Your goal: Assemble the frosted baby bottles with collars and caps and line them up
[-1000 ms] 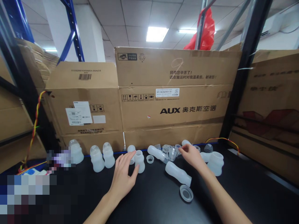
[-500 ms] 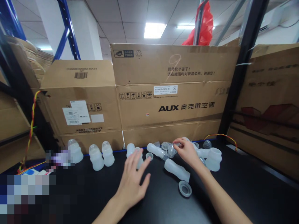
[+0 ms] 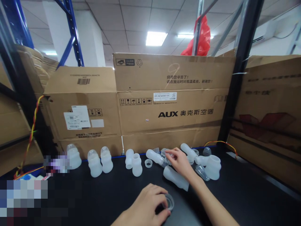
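Left hand (image 3: 149, 204) swings away from 2 upright bottles (image 3: 137, 165), now pinching ring (image 3: 171, 202) low in front, drawn nearer: work seemingly turns to ring. Right hand (image 3: 178, 160) reaches into clear caps (image 3: 164, 152), fingers bent; cannot tell whether gripping 1.

Your two hands are bare, with the skin uncovered up the arms as far as they show. Your right hand (image 3: 180, 160), the farther one in the scene, is small and slim, its fingers slender and its wrist narrow. Your right forearm (image 3: 209, 194) is smooth and lean, widening gradually toward the near edge. Your left hand (image 3: 151, 202), nearer to you, shows a rounded back and softly raised knuckles; its left wrist (image 3: 127, 218) is cut off by the near edge.
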Demonstrator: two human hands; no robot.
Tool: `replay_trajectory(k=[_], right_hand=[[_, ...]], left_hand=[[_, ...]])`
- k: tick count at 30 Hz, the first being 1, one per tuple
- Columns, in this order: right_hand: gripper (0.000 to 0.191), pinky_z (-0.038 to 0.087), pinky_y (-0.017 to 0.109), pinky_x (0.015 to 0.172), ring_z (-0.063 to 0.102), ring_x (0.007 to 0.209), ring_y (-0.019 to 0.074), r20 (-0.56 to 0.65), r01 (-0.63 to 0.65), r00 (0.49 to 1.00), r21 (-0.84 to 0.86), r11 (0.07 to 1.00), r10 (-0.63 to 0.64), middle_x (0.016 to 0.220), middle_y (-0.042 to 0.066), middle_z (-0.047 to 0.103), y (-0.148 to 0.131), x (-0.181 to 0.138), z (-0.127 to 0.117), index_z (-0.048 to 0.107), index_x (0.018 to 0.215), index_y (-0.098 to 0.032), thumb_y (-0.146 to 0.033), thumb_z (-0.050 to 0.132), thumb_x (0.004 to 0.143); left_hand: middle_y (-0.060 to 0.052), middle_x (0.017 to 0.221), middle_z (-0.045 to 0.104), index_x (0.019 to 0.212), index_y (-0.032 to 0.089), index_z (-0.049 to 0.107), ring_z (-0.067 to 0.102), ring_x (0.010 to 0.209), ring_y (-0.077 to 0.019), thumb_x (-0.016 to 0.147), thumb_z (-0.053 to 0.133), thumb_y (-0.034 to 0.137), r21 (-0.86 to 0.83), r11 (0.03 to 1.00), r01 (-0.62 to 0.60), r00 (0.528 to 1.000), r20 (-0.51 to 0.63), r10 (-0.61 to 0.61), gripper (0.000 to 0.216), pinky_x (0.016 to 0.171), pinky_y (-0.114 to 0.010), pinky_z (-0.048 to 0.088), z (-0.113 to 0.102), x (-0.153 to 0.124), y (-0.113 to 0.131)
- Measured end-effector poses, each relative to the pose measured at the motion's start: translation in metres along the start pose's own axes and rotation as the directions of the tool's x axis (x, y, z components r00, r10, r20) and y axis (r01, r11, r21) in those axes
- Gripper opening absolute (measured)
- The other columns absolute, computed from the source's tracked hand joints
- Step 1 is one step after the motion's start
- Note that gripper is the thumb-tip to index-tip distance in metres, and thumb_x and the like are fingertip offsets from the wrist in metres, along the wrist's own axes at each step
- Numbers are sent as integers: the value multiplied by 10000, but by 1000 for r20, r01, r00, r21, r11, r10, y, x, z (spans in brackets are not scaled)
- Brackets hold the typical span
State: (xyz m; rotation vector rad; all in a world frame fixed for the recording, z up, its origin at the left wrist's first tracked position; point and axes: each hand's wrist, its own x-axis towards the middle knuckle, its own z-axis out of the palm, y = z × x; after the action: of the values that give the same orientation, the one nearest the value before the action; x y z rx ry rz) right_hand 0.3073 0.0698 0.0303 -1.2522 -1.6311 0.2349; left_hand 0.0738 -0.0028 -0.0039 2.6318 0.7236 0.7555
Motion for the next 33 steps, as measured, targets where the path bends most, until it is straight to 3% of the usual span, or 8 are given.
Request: replay_trajectory(k=[4, 9, 11, 13, 18, 22, 28, 33], right_hand=[[402, 447, 321, 671, 546, 656, 192, 17, -32, 999, 128, 991, 30, 743, 32, 634, -13, -3, 6, 781, 1061, -192, -530, 696, 861], [613, 344, 268, 504, 415, 507, 127, 187, -159, 977, 329, 931, 101, 538, -26, 459, -34, -9, 20, 735, 723, -154, -741, 622, 858], [729, 323, 254, 446, 385, 444, 109, 282, -227, 952, 396, 890, 117, 519, -39, 427, -43, -13, 25, 734, 776, -139, -826, 510, 870], [782, 362, 250, 429, 425, 436, 107, 365, -283, 924, 447, 849, 116, 591, -20, 508, -52, -18, 28, 742, 956, -129, -850, 448, 884], [554, 442, 242, 528, 524, 556, 102, 515, -384, 857, 614, 690, 18, 841, 39, 686, -68, -26, 26, 688, 1164, -171, -636, 725, 865], [522, 459, 248, 549, 550, 585, 118, 555, -398, 829, 661, 637, -58, 844, 33, 719, -73, -30, 28, 603, 1135, -199, -612, 750, 850], [473, 404, 217, 506, 499, 518, 89, 618, -408, 785, 572, 711, -46, 756, 4, 700, -73, -36, 38, 566, 954, -201, -610, 767, 828], [454, 346, 209, 468, 483, 490, 99, 586, -387, 810, 524, 759, 9, 617, -55, 619, -74, -38, 39, 543, 958, -217, -585, 776, 832]], left_hand=[[-17, 1037, 738, 1055, 247, 652, 706, 935, -197, 707, 737, 67, -150, 970, 192, 969, -126, -211, 401, 890, -324, 568, -32, -20, -1], [-48, 1088, 646, 1165, 252, 636, 674, 860, -175, 771, 632, 54, -134, 983, 122, 893, -417, -168, 440, 824, -333, 599, -45, -17, -12], [-60, 1115, 638, 1200, 261, 649, 684, 864, -178, 802, 618, 68, -144, 984, 108, 862, -480, -165, 443, 806, -340, 617, -46, -15, -17], [-66, 1134, 641, 1223, 268, 667, 698, 890, -182, 822, 613, 80, -188, 977, 96, 838, -515, -182, 446, 792, -332, 636, -47, -13, -20], [-63, 1134, 681, 1179, 250, 727, 728, 907, -190, 816, 705, 143, -305, 949, 80, 795, -555, -245, 379, 778, -329, 670, -50, -12, -25], [-84, 1198, 734, 1162, 244, 737, 741, 1036, -250, 815, 733, 152, -269, 957, 110, 784, -569, -250, 359, 843, -385, 663, -51, -12, -26], [-44, 1025, 785, 1099, 230, 760, 764, 857, -194, 795, 764, 146, -287, 956, 68, 793, -565, -226, 315, 733, -292, 659, -53, -11, -16], [-46, 1081, 751, 1181, 285, 776, 752, 909, -203, 774, 806, 153, -329, 942, 60, 830, -509, -230, 429, 770, -306, 657, -57, -12, -12]])
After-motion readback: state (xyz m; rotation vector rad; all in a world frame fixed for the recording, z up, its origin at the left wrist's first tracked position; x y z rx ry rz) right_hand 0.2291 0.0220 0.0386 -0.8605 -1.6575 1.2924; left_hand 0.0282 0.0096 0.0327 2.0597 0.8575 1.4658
